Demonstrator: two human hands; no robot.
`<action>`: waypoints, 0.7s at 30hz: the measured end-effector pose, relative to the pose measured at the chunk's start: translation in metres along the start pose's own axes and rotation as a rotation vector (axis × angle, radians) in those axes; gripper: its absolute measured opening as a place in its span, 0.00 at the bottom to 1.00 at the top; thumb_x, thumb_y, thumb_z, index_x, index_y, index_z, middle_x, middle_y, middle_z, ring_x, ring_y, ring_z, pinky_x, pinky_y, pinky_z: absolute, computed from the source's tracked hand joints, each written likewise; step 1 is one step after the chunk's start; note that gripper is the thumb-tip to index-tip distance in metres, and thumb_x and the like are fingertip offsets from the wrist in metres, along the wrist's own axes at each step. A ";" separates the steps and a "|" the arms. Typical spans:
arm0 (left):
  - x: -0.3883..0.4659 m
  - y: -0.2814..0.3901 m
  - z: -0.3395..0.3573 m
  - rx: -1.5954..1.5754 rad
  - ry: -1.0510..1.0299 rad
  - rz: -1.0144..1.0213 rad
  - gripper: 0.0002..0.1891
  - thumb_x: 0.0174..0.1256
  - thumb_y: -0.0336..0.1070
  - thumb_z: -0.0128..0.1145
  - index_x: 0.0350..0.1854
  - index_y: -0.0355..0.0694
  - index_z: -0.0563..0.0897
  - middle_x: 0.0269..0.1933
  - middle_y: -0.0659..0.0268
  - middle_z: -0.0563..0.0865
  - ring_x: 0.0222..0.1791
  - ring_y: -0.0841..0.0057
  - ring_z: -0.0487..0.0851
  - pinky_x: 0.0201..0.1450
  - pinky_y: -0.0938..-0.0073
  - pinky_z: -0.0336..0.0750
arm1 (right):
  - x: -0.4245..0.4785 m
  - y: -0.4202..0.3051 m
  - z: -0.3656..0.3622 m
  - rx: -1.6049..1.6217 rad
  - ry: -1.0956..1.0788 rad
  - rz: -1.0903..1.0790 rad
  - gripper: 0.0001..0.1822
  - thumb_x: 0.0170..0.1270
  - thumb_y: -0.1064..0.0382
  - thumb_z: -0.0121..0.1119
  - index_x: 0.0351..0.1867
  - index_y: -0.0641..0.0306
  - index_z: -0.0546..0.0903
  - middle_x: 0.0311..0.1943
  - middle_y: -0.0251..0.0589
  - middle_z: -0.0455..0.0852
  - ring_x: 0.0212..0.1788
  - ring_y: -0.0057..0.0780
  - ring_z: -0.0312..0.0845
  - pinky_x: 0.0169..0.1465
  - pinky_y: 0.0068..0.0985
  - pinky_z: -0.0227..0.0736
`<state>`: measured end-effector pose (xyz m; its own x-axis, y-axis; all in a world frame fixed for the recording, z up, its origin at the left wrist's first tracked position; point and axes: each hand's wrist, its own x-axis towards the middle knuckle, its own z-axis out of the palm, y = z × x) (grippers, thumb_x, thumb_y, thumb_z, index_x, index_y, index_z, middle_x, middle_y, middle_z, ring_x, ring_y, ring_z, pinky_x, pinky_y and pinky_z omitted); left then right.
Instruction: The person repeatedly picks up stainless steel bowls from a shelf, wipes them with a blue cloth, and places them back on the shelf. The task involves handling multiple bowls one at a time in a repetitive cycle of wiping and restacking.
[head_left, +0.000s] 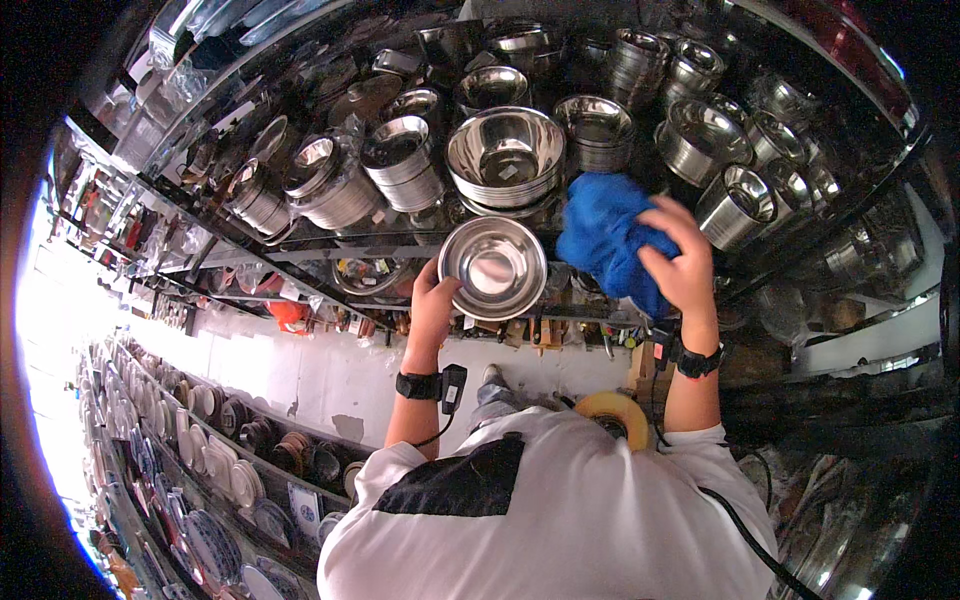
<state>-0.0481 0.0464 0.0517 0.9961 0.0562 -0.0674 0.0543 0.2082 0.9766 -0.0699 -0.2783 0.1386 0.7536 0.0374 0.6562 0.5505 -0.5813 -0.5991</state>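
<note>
My left hand (433, 304) grips the rim of a shiny stainless steel bowl (492, 268), thumb over its left edge, the inside facing up at me. In my right hand (681, 259) is a bunched blue cloth (611, 229), held to the right of the bowl and apart from it. The hand and cloth are slightly blurred. Just beyond the bowl, a stack of larger steel bowls (505, 156) stands on the glass shelf (360, 251); a small tag lies inside the top one.
Stacked steel cups (739, 202) and steel basins (705, 139) crowd the shelf's right side; more steel stacks (405, 161) stand left. Lower shelving holds packaged goods (547, 330). Plates (244, 480) line a rack behind me on the left. A roll of tape (619, 412) is near my waist.
</note>
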 end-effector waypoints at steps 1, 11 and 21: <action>-0.002 0.004 0.001 -0.067 -0.015 -0.029 0.21 0.53 0.22 0.46 0.53 0.29 0.73 0.43 0.61 0.81 0.41 0.77 0.79 0.45 0.80 0.73 | 0.004 0.006 -0.003 -0.037 0.119 0.034 0.17 0.43 0.73 0.59 0.39 0.62 0.80 0.47 0.48 0.78 0.52 0.42 0.73 0.55 0.30 0.67; -0.010 0.008 0.042 -0.383 -0.191 -0.204 0.13 0.62 0.26 0.47 0.49 0.33 0.72 0.42 0.63 0.80 0.39 0.75 0.82 0.37 0.75 0.80 | -0.003 0.115 0.024 -0.586 -0.071 0.356 0.26 0.50 0.58 0.63 0.54 0.57 0.74 0.53 0.54 0.72 0.51 0.55 0.69 0.57 0.39 0.65; -0.008 0.005 0.066 -0.370 -0.310 -0.174 0.16 0.68 0.32 0.46 0.56 0.34 0.68 0.47 0.63 0.79 0.42 0.75 0.81 0.41 0.75 0.81 | -0.017 0.026 0.054 0.565 -0.296 0.738 0.20 0.60 0.60 0.59 0.51 0.67 0.72 0.25 0.37 0.81 0.24 0.15 0.74 0.25 0.19 0.67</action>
<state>-0.0511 -0.0173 0.0707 0.9511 -0.2908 -0.1040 0.2491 0.5232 0.8150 -0.0494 -0.2502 0.0869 0.9954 0.0680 -0.0678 -0.0631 -0.0683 -0.9957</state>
